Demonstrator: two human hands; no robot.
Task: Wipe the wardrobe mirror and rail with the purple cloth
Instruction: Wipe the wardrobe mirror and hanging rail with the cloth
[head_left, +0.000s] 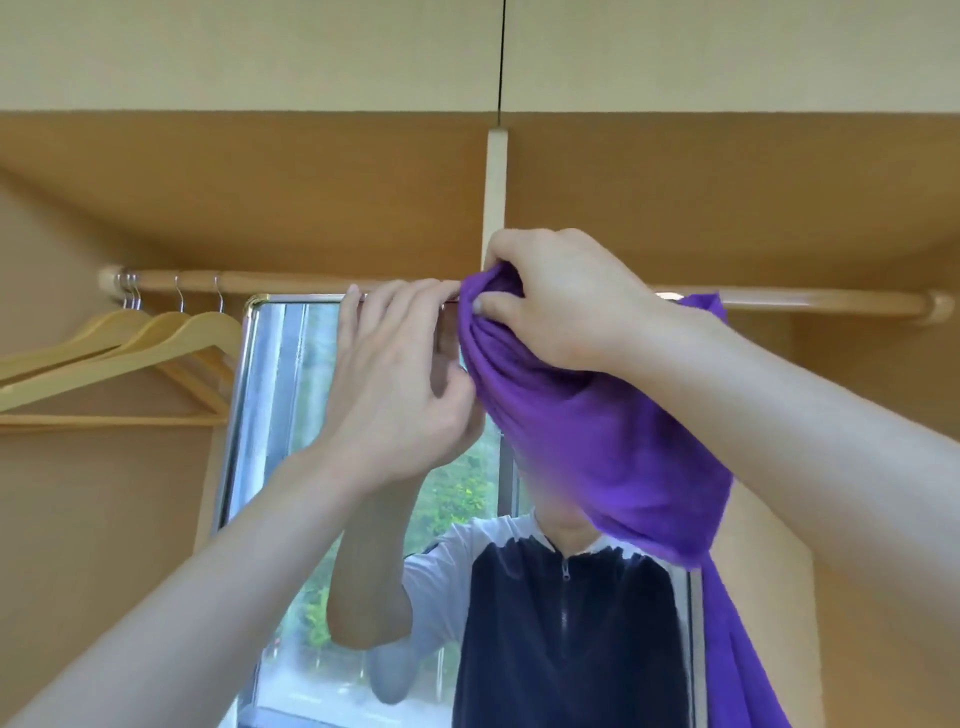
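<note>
**Both hands up at the rail, cloth bunched in the right**

Right hand (550, 301) raised to rail height, back of hand to the camera, wrist bent down; fingers (485, 306) curled and gripping a bunched end of the purple cloth (597, 441) right at the rail (280, 283); forearm runs down and out to the lower right edge of view.

Left hand (400, 379) raised just left of the cloth, back of hand to the camera; fingers extended upward with tips at the rail line and the top edge of the mirror (291, 374); thumb side turned toward the cloth, touching or nearly touching its folds, cannot tell which; not visibly gripping anything; forearm comes up from the lower left.

Cloth hangs from the right hand in a thick fold, drapes down and right in front of the mirror's upper right part; a second length shows behind the right forearm and falls along the mirror's right edge to the bottom of view.

Rail is a wooden pole spanning the wardrobe, passing behind both hands; wooden hangers (130, 358) hang near its left end, well apart from the hands; mirror sits below the rail, chrome frame, reflecting the person's torso and raised arm.
</note>
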